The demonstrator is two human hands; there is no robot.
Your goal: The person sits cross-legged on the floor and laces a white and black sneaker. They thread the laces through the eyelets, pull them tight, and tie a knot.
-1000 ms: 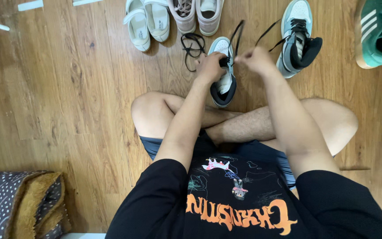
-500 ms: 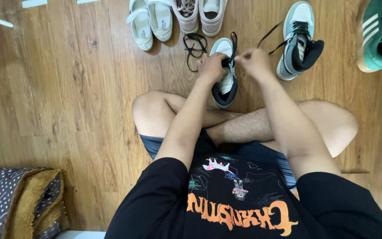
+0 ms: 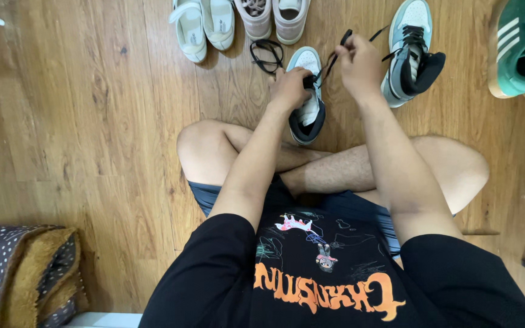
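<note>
**Lacing a sneaker on the wood floor**

At the near left corner lies a dotted grey cushion (image 3: 13, 273) with a tan fleece lining. Far left on the wooden floor (image 3: 80, 121) sits a pair of pale green sandals (image 3: 205, 24), and just right of them a pair of beige sneakers (image 3: 274, 15). A loose black lace (image 3: 265, 53) lies coiled on the floor beside the left hand.

The person sits cross-legged. The left hand (image 3: 290, 88) is closed on the collar of a pale blue and white sneaker (image 3: 307, 97), which stands on the floor just beyond the crossed shins, toe pointing away. The right hand (image 3: 360, 64) is closed around a black shoelace (image 3: 335, 53), pinching it above the shoe, the lace running taut down to the eyelets.

Just right of that hand stands the matching sneaker (image 3: 411, 54), already laced in black. At the far right edge rests a green sneaker (image 3: 524, 48) with white stripes.
</note>
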